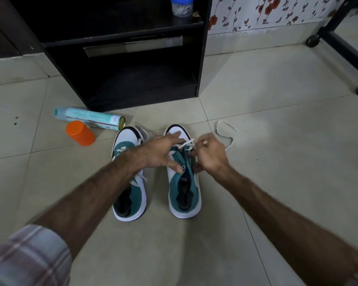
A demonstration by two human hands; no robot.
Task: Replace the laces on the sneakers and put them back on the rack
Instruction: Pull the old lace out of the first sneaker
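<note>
Two hands on right sneaker (184,182) — right hand (210,154) pinching lace (225,131)

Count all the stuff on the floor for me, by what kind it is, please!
Sneakers: 2, the left sneaker and the right sneaker
White lace trailing on the tiles: 1
Spray can lying down: 1
Orange container: 1
Total: 5

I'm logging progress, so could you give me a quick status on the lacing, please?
Left hand pressing right sneaker. Right hand pinching white lace at the eyelets. Left sneaker laced. Nothing in the way.
</note>
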